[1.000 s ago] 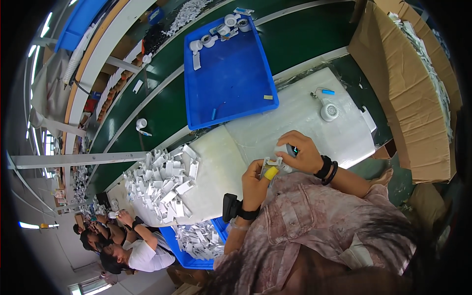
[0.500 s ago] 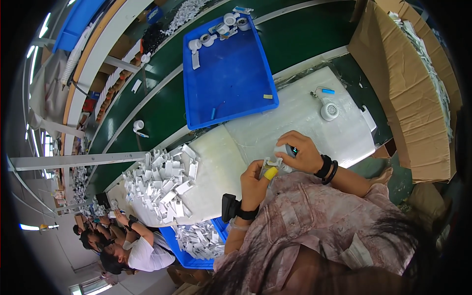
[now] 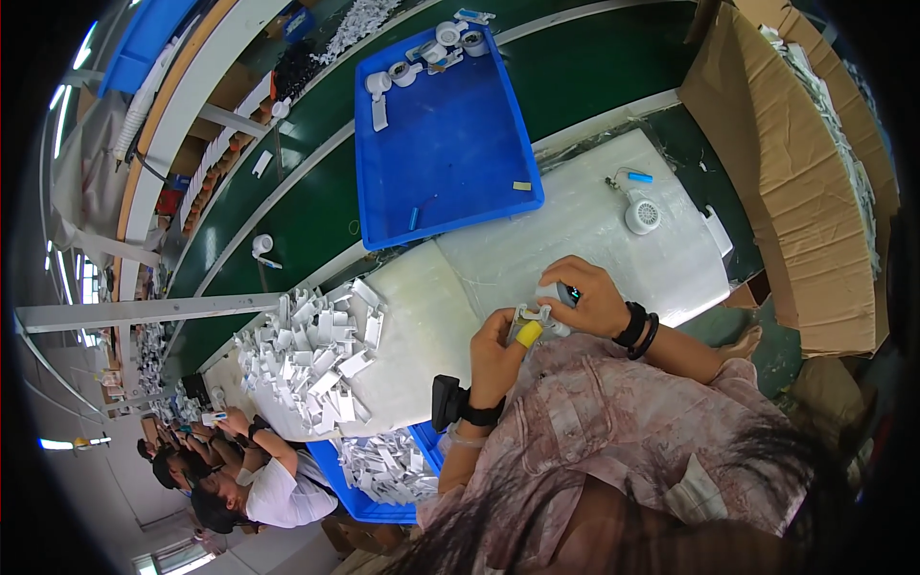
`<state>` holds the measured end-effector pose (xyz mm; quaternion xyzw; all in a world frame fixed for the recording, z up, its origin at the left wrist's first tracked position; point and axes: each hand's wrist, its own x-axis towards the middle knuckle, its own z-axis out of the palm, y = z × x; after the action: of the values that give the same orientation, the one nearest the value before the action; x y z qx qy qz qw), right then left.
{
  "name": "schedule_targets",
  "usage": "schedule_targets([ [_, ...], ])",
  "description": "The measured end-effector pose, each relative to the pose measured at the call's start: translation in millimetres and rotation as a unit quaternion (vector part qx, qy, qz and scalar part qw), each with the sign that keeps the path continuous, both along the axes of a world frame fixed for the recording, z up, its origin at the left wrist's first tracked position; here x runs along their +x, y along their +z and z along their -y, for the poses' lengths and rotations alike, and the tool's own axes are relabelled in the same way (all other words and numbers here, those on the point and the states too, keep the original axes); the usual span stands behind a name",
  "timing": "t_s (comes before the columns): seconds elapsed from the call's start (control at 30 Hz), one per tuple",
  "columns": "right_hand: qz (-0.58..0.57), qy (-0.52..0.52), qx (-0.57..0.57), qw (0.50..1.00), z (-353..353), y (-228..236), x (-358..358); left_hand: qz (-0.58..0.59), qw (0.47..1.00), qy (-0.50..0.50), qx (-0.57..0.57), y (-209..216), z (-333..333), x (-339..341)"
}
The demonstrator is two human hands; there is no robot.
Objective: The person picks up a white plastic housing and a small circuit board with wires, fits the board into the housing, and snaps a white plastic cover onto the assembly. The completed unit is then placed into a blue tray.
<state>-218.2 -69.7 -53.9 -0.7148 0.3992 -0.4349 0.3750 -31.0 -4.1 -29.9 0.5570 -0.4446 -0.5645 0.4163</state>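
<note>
in front of the patterned shirt, near the edge of the work surface, a white rounded device is held in the right hand, with the fingers curled over it. beside it, a small white forked piece is pinched by the left hand between thumb and fingers, and a yellow sleeve is worn on that thumb. whether the two parts are joined cannot be told, since the spot is partly covered by the fingers. a black band is worn on the right wrist, and a dark boxy unit is strapped to the left.

beyond the hands, a pale work surface is spread. on its right part, a white fan-like device is laid with its slotted face up, near a blue cylinder. to the left, white plastic pieces are heaped, and more are held below in a blue bin. farther off, a blue tray is set, with white round units gathered at its far end. behind it, a green belt is seen. at the right, a cardboard box is stood. at the far left, a co-worker in a white shirt is seen.
</note>
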Motion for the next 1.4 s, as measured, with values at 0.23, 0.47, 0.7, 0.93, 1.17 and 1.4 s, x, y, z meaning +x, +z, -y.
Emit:
schedule_targets([
  [0.23,-0.005,-0.004,0.002,1.0,0,-1,1,-0.03,0.999,0.008,0.026,-2,1,-1],
  [0.47,-0.012,-0.004,0.005,1.0,0,-3,1,-0.02,1.0,0.003,0.007,-3,0,1],
  [0.7,-0.018,0.0,0.01,1.0,3,-4,3,-0.04,0.998,0.009,0.047,3,4,2],
  [0.93,-0.024,-0.001,0.021,0.999,8,-4,3,-0.049,0.995,0.005,0.082,7,11,2],
  [1.17,-0.077,0.069,0.082,0.991,17,-1,3,-0.06,0.994,0.049,0.072,8,37,39],
  [1.4,-0.08,0.072,0.113,0.988,34,-11,3,0.0,0.966,0.243,-0.085,-8,84,187],
])
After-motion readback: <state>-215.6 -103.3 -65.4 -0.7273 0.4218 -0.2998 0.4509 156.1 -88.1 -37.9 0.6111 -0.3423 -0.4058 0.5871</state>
